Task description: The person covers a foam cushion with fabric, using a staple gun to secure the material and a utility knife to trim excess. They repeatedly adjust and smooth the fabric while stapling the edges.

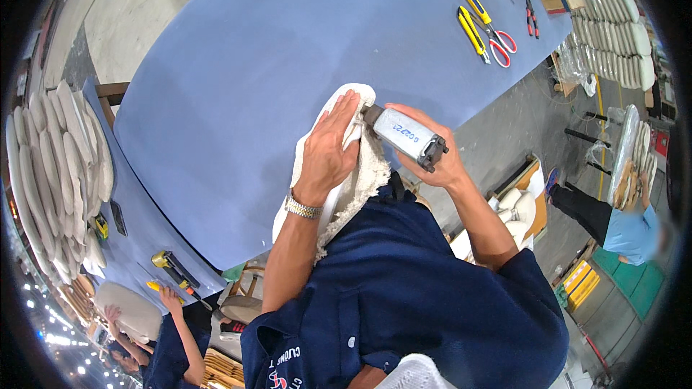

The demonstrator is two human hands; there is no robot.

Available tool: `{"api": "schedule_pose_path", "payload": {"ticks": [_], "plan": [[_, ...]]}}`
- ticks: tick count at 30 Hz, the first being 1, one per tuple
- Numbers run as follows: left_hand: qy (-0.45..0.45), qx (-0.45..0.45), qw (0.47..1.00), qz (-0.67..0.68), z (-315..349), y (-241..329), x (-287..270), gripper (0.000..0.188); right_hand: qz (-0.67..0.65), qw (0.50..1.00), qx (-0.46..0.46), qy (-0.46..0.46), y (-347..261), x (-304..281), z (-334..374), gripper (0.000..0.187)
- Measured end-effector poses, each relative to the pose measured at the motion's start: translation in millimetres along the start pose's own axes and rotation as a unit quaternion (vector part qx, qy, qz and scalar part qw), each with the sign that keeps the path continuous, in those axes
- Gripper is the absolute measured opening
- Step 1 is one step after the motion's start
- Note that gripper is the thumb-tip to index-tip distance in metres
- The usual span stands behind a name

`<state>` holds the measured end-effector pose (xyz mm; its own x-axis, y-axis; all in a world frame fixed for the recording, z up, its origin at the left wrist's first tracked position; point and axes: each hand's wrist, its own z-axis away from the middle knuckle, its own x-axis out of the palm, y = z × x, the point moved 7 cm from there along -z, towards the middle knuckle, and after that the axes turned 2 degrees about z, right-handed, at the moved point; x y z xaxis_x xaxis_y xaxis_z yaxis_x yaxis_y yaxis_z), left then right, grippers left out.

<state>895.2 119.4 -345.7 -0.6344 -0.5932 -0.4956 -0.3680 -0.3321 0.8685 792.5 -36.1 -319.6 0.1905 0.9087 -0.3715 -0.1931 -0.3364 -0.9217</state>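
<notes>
A cream upholstered pad (pixel 294 166) with a frayed fabric edge rests at the near edge of the blue table, against my body. My left hand (pixel 330 148) lies on it with fingers stretched along its far end, pressing on the fabric. In my right hand (pixel 438 162) is a silver staple gun (pixel 407 133), its body tilted. The nose of the staple gun meets the pad's edge close to my left fingertips. My right fingers are wrapped round its handle, partly hidden under the body.
Across the blue table (pixel 252 50), yellow cutters (pixel 473 34), red-handled scissors (pixel 501 47) and pliers (pixel 532 18) lie at the far right. Stacked pads (pixel 61 173) stand at left, more (pixel 613 25) at far right. A co-worker (pixel 173 338) handles a pad at lower left; another person (pixel 627 234) stands right.
</notes>
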Motion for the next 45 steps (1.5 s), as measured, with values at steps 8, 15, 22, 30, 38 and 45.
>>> {"api": "schedule_pose_path", "payload": {"ticks": [8, 15, 22, 30, 38, 45], "plan": [[-0.013, -0.035, 0.999, 0.011, -3, -1, -3, 0.074, -0.039, 0.999, 0.004, -0.033, 12, 4, -6, 0.071], [-0.01, -0.033, 0.999, 0.005, -3, 1, -2, 0.074, -0.013, 0.997, 0.005, -0.077, -7, -1, -22, 0.068], [0.014, -0.031, 0.999, -0.011, -5, 0, -4, 0.075, -0.007, 0.997, 0.038, -0.07, -5, 4, -23, 0.066], [0.093, 0.001, 0.993, -0.075, 12, 5, -7, 0.065, -0.024, 0.999, 0.043, 0.005, 14, -29, -4, 0.062], [0.109, 0.113, 0.966, -0.203, 18, 32, -9, 0.033, 0.234, 0.965, 0.082, 0.082, 124, -29, -61, 0.065], [0.1, 0.087, 0.952, -0.277, 14, 47, -3, 0.029, 0.281, 0.941, 0.112, 0.15, 164, -124, -103, 0.049]]}}
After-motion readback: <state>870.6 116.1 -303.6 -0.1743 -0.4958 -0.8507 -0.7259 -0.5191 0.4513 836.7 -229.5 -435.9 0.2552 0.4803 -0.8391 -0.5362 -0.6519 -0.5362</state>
